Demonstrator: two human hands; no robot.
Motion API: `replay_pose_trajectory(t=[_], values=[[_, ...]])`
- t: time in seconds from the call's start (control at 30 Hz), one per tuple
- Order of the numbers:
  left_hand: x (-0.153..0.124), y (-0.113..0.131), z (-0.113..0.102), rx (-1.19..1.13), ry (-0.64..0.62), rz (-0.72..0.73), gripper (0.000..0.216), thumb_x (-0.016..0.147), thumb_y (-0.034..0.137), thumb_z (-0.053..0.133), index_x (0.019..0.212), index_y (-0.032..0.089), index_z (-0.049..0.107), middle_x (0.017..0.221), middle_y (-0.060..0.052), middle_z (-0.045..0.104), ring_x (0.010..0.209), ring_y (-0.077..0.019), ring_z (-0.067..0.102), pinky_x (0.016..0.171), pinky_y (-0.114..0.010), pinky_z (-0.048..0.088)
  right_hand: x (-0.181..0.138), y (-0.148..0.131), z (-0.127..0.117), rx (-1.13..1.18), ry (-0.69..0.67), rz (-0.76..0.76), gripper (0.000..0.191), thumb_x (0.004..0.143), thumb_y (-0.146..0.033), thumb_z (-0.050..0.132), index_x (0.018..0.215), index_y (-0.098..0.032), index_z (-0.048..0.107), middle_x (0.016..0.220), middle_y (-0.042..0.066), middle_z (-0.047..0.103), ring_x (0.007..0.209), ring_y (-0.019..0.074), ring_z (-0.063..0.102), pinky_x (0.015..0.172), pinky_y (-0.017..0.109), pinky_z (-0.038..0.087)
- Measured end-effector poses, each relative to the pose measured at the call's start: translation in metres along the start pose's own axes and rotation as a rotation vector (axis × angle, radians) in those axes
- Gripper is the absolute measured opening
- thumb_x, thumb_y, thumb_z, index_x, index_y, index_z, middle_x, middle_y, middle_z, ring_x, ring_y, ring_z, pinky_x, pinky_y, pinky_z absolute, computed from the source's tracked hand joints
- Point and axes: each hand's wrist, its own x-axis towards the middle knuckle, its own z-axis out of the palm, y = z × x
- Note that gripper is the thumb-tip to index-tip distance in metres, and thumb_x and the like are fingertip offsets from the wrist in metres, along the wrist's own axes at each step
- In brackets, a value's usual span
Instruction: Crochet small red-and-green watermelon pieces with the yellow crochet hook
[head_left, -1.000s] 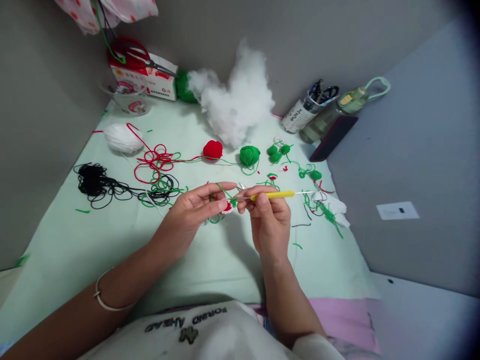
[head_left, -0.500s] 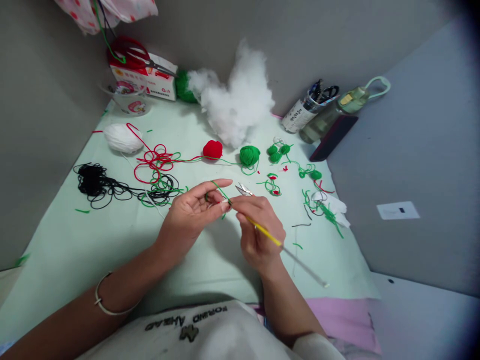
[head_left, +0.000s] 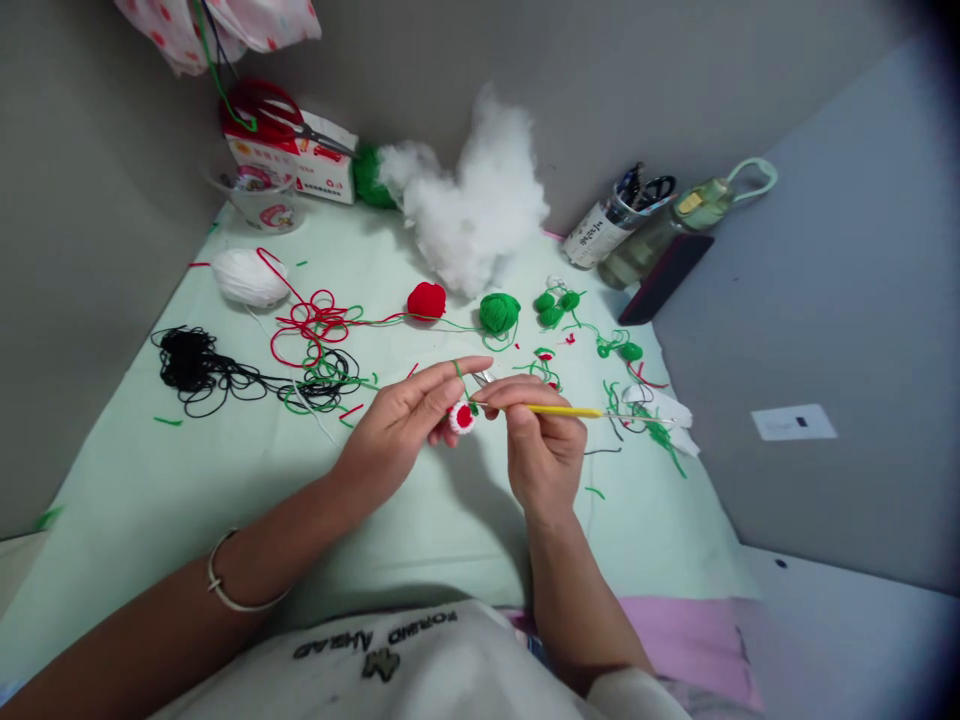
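My left hand [head_left: 401, 420] pinches a small red and white crocheted piece [head_left: 462, 417], with green yarn [head_left: 457, 370] looped over its forefinger. My right hand [head_left: 541, 445] grips a yellow-handled crochet hook [head_left: 566, 411], which lies level and points left into the piece. Both hands hover over the pale green mat [head_left: 187, 480] in the middle of the view.
On the mat lie a white yarn ball [head_left: 247, 277], tangled black yarn [head_left: 191, 362], loose red yarn [head_left: 307, 325], a red ball [head_left: 426, 299], a green ball [head_left: 499, 312] and white stuffing [head_left: 480, 205]. A jar of scissors [head_left: 611, 222], a bottle [head_left: 679, 220] and a phone [head_left: 664, 277] stand at the right.
My right hand swung the hook from pointing down-right back to level. The red and white piece now shows below my left fingertips.
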Motion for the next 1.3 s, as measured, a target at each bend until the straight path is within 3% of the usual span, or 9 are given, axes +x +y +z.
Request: replay_pose_trajectory(t=[0.13, 0.37, 0.5, 0.57, 0.73, 0.9, 1.13, 1.3], values=[[0.000, 0.001, -0.004, -0.027, 0.015, -0.018, 0.037, 0.094, 0.042, 0.062, 0.128, 0.029, 0.071, 0.079, 0.001, 0.063, 0.061, -0.0117, 0.045, 0.064, -0.025, 0.040, 0.000, -0.001, -0.002, -0.015, -0.015, 0.011, 0.017, 0.098, -0.028, 0.057, 0.092, -0.023, 0.072, 0.085, 0.005, 0.073, 0.084, 0.0202, 0.069, 0.070, 0.036, 0.055], [0.000, 0.000, -0.019, 0.002, -0.066, 0.030, 0.036, 0.094, 0.036, 0.064, 0.129, 0.030, 0.071, 0.071, 0.002, 0.056, 0.069, -0.0123, 0.052, 0.070, -0.024, 0.044, 0.000, 0.000, -0.001, 0.058, 0.002, 0.068, 0.016, 0.099, -0.028, 0.056, 0.093, -0.023, 0.070, 0.087, 0.005, 0.072, 0.083, 0.0190, 0.067, 0.067, 0.033, 0.054], [-0.002, 0.002, -0.024, 0.061, -0.061, 0.062, 0.031, 0.095, 0.034, 0.064, 0.123, 0.029, 0.074, 0.078, 0.001, 0.066, 0.075, -0.0134, 0.059, 0.076, -0.026, 0.047, 0.001, 0.001, -0.002, 0.102, 0.009, 0.091, 0.017, 0.100, -0.030, 0.056, 0.092, -0.022, 0.069, 0.086, 0.005, 0.072, 0.081, 0.0174, 0.066, 0.066, 0.032, 0.053], [-0.003, 0.003, -0.023, 0.090, -0.015, 0.075, 0.026, 0.094, 0.033, 0.065, 0.118, 0.030, 0.076, 0.083, 0.001, 0.071, 0.078, -0.0141, 0.062, 0.079, -0.027, 0.048, 0.001, 0.000, -0.002, 0.068, 0.010, 0.094, 0.018, 0.100, -0.032, 0.055, 0.091, -0.022, 0.068, 0.086, 0.006, 0.071, 0.080, 0.0180, 0.066, 0.065, 0.032, 0.054], [-0.008, 0.003, -0.014, 0.155, 0.248, 0.225, 0.012, 0.084, 0.027, 0.077, 0.094, 0.030, 0.082, 0.095, 0.002, 0.075, 0.091, -0.0174, 0.066, 0.088, -0.031, 0.051, 0.000, -0.007, 0.000, -0.090, -0.002, -0.019, 0.018, 0.099, -0.027, 0.054, 0.091, -0.022, 0.070, 0.084, 0.005, 0.073, 0.082, 0.0203, 0.068, 0.068, 0.036, 0.056], [-0.012, 0.002, -0.011, 0.227, 0.343, 0.304, 0.008, 0.082, 0.025, 0.079, 0.090, 0.027, 0.081, 0.097, -0.002, 0.075, 0.094, -0.0195, 0.066, 0.092, -0.034, 0.052, -0.001, -0.013, 0.002, -0.252, -0.025, -0.113, 0.017, 0.100, -0.023, 0.053, 0.097, -0.024, 0.070, 0.088, 0.004, 0.076, 0.083, 0.0208, 0.071, 0.076, 0.040, 0.057], [-0.011, 0.004, -0.008, 0.115, 0.216, 0.114, 0.022, 0.084, 0.028, 0.075, 0.106, 0.024, 0.078, 0.086, -0.001, 0.070, 0.080, -0.0146, 0.064, 0.080, -0.027, 0.053, -0.005, -0.010, 0.003, -0.347, -0.008, -0.238, 0.021, 0.097, -0.012, 0.054, 0.103, -0.025, 0.069, 0.091, 0.004, 0.075, 0.085, 0.0200, 0.070, 0.078, 0.040, 0.054], [-0.008, 0.004, -0.009, -0.069, 0.147, 0.034, 0.028, 0.082, 0.030, 0.078, 0.108, 0.022, 0.074, 0.080, 0.001, 0.065, 0.078, -0.0123, 0.061, 0.077, -0.023, 0.051, -0.008, -0.010, 0.004, -0.469, -0.078, -0.350, 0.027, 0.095, -0.008, 0.056, 0.112, -0.025, 0.069, 0.099, 0.007, 0.075, 0.088, 0.0202, 0.071, 0.076, 0.038, 0.056]])
